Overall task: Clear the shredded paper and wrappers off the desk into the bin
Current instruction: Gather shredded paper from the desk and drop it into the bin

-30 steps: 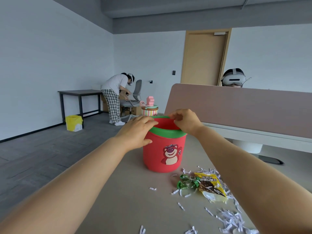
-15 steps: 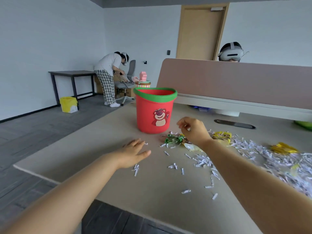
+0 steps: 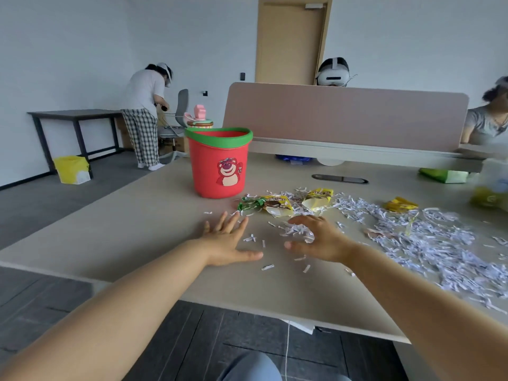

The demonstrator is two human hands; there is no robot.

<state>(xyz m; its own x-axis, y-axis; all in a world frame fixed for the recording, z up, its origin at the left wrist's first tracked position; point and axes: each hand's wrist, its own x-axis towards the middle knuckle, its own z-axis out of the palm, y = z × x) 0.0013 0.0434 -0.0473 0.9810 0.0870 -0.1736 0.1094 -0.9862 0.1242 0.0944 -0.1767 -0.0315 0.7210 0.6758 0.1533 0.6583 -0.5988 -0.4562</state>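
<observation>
My hands, left (image 3: 229, 240) and right (image 3: 321, 239), spread empty, corralling shreds (image 3: 295, 231); next, scoop toward the bin (image 3: 220, 163) at twelve o'clock.

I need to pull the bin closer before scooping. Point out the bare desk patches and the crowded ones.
Bare: the desk left of the red bin and left hand, out to its left edge; also the strip along the front edge nearest the person. Crowded: shredded paper right of the right hand, and the wrappers just in front of the bin.
</observation>
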